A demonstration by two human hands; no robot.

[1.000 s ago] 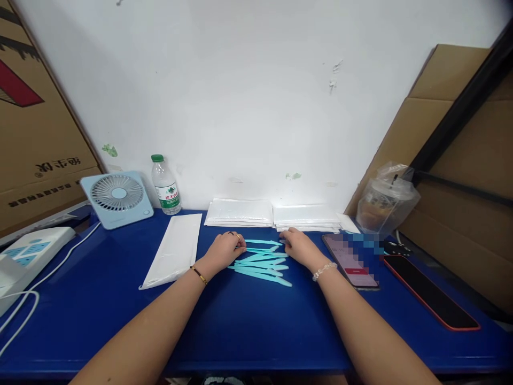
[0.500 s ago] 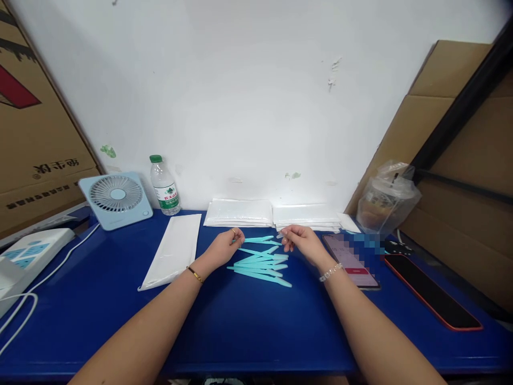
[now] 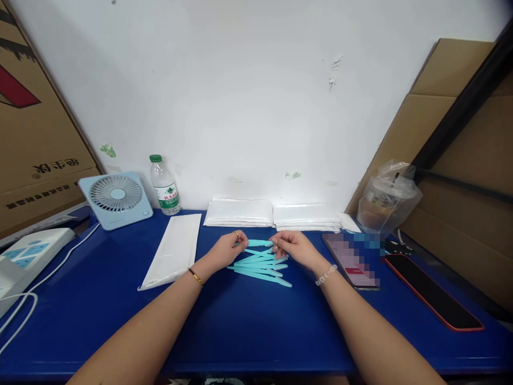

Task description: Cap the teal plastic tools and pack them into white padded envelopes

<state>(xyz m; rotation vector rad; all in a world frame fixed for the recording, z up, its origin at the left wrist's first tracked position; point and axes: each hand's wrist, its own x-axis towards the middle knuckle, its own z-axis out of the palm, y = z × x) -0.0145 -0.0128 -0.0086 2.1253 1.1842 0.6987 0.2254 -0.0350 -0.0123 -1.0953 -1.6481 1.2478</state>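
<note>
My left hand [image 3: 232, 248] is closed on the handle end of a turquoise eyebrow razor [image 3: 259, 243], held level just above the others. At its other end, my right hand [image 3: 292, 247] is pinched at the blade tip. The small clear cap seen in those fingers earlier is now mostly hidden by them. Several more turquoise eyebrow razors [image 3: 256, 271] lie fanned out on the blue table [image 3: 256, 326] below both hands, their handles to the left and pale blade ends to the right.
White padded packets [image 3: 239, 213] lie along the wall, with another white packet [image 3: 172, 248] at left. A fan [image 3: 117, 195], water bottle [image 3: 166, 187] and power strip [image 3: 32, 256] stand left. At right are two phones [image 3: 348, 262] and a bagged drink cup [image 3: 385, 200].
My right hand has moved left with the clear cap, to the tip of the eyebrow razor in my left hand. That razor is now lifted level between both hands.
</note>
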